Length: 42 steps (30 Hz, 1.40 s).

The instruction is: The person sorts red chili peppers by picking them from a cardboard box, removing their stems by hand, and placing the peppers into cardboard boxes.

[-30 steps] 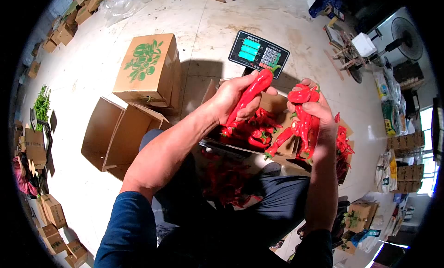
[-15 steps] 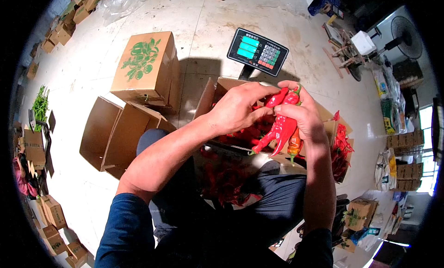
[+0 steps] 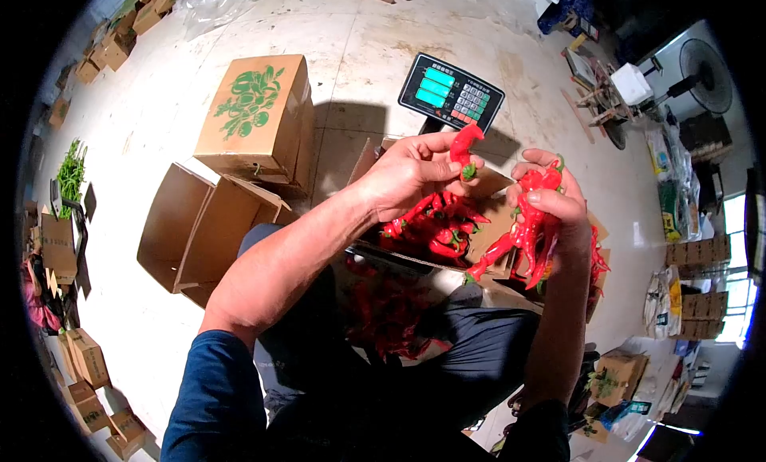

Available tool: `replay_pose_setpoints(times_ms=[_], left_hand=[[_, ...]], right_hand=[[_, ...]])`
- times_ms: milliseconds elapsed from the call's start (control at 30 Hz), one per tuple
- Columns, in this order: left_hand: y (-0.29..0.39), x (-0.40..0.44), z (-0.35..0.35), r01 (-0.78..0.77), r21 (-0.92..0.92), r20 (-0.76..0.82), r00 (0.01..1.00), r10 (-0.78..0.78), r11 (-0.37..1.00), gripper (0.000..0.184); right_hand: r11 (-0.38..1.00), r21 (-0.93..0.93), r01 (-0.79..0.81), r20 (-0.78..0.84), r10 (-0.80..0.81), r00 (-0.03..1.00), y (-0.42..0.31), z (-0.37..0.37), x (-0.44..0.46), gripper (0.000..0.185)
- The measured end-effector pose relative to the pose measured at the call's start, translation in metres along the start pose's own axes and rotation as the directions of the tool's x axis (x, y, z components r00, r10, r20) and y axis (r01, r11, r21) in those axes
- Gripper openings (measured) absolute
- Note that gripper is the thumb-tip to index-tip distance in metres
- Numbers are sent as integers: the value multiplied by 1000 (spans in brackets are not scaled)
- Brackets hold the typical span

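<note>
Between the thumb and fingers of my left hand (image 3: 411,175) is a single red chili pepper (image 3: 461,145), its green stem end pointing down. My right hand (image 3: 558,197) grips a bunch of red chili peppers (image 3: 528,237) that hangs below the fingers. Under and between both hands stands an open cardboard box (image 3: 488,240) with a heap of red chili peppers (image 3: 443,227) inside. Part of that box is hidden behind my left hand and forearm.
A scale display (image 3: 451,92) rises behind the box. To the left are a closed carton (image 3: 255,115) with a green vegetable print and an open carton (image 3: 179,231). More red peppers (image 3: 598,262) lie in a box at the right. Dark red peppers (image 3: 391,310) sit below, between the knees.
My hands have moved apart. The left has drawn one pepper away from the bunch and tilted it upright; the right has shifted right and slightly down with the others.
</note>
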<state>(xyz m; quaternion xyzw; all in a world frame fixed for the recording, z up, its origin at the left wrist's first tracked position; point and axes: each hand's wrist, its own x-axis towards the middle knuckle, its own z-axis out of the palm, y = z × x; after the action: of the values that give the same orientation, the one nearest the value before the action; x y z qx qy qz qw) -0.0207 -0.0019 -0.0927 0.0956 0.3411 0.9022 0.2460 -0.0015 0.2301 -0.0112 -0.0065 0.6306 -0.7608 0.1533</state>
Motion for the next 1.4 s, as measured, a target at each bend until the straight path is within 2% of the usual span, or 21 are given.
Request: replay_pose_setpoints(times_ms=[67,267,367,400,433,467,500,533,633,767,800,867,933,967,1000,1100,1133,1233,1267,1367,1400], left_hand=[[0,-1,1,20,-34,52,998,-18,999,43],[2,-1,9,77,-138,-15,997,-80,987,38],[0,2,-7,144,-116,68,988,-137,983,37],[-2,3,-10,162,45,0,987,-162,986,33],[-6,4,-13,63,467,-47,998,-46,882,32],[-10,4,-15,-19,801,-38,996,83,598,30],[-14,4,-18,-63,979,25,980,197,193,29],[-14,5,-17,84,995,-74,985,157,-59,30],[-13,3,-11,196,959,-209,977,-45,-203,31],[-25,3,-17,33,953,-51,997,-53,-302,41],[-27,4,-17,-17,995,13,999,-46,-98,42],[-21,4,-4,-125,942,132,991,0,312,45],[-12,-5,18,51,737,42,992,-120,674,43],[-11,-9,25,148,575,14,982,-190,805,42],[-15,-9,23,173,471,1,980,-197,865,36],[-28,-6,18,30,550,26,998,-54,835,31],[-29,-7,23,-11,591,-11,1000,22,807,28],[-31,-3,26,-69,538,33,998,61,840,31],[-28,-2,31,-41,544,5,999,46,838,35],[-30,2,23,-14,555,-22,999,32,832,36],[-30,5,22,33,495,-62,998,-3,868,36]], right_hand=[[1000,-5,-7,7,7,1000,0,6,-2,61],[1000,19,-22,12,22,1000,0,7,-4,60],[999,41,-11,-3,11,1000,0,5,-5,59],[999,49,-2,-10,3,1000,0,4,-6,58],[998,70,-2,-8,2,1000,0,3,-6,57],[996,90,-1,-4,2,1000,0,3,-6,56],[994,110,-2,2,2,1000,0,2,-6,55],[995,102,3,-2,-3,1000,1,1,-6,54],[996,87,15,0,-15,1000,6,-3,-1,50],[994,113,0,-1,1,1000,8,-5,3,42],[992,126,-10,-10,11,1000,9,-4,4,39],[994,112,-14,-6,15,1000,11,-6,6,37],[995,95,-11,9,11,1000,15,-10,9,34],[995,97,-15,15,14,1000,16,-11,11,34],[995,98,-19,23,17,1000,18,-12,12,34],[995,89,-34,49,30,998,23,-12,17,32],[996,85,-37,57,32,998,25,-12,19,31],[999,-48,-7,8,8,1000,39,-9,30,27],[991,-136,-17,-36,13,999,42,-5,33,23],[991,-125,-44,6,45,999,51,-7,38,22],[990,-133,-38,-1,38,999,51,-5,38,22]])
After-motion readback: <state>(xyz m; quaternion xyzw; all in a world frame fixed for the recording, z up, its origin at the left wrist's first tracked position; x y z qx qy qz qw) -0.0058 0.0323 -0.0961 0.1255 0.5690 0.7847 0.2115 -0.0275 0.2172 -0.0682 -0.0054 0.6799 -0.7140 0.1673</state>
